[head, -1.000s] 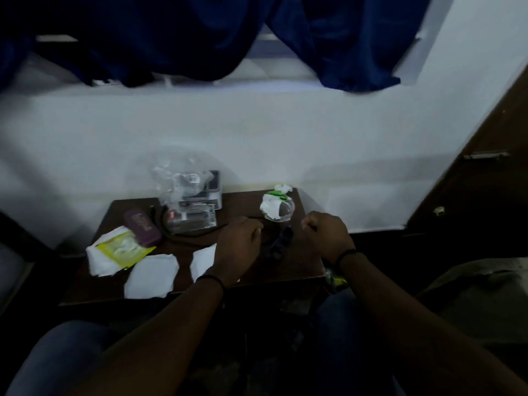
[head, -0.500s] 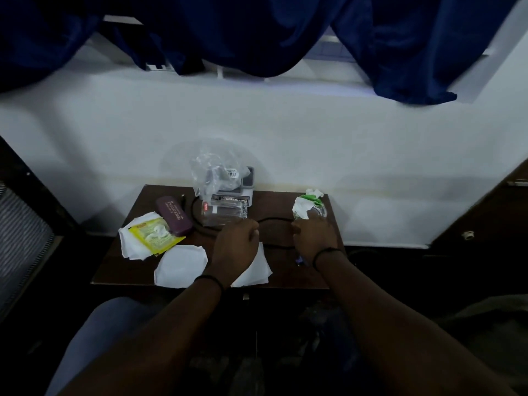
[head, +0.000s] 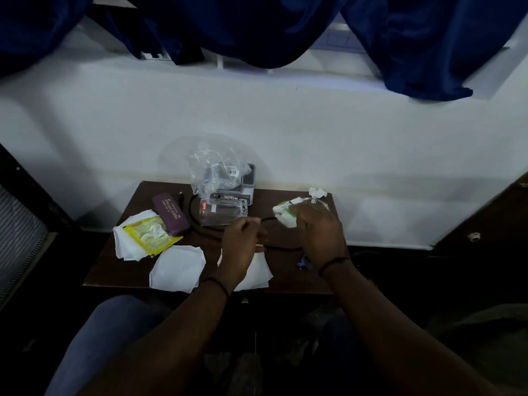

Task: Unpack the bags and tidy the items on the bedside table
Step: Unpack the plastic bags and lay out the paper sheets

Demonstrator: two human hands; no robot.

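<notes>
Nearest the person, two white paper sheets (head: 177, 268) lie along the near edge of the dark brown wooden bedside table (head: 114, 267), and the left hand (head: 243, 247) hovers just past them, fingers curled and pinching the thin black cable (head: 281, 248) that loops across the middle. The right hand (head: 317, 227) sits to the right, fingers bent over a clear bag of white and green packets (head: 284, 214); whether it truly grips it, I cannot tell. Further left, a yellow sachet (head: 150, 234) rests on white tissue, touching a maroon spectacle case (head: 170, 214). Far back, a crumpled clear plastic bag (head: 214, 167) sits on a grey box (head: 247, 181). Looks like sorting is underway; next, likely gathering that cable neatly without dragging the clear glass tumbler (head: 224, 211) lying on its side
</notes>
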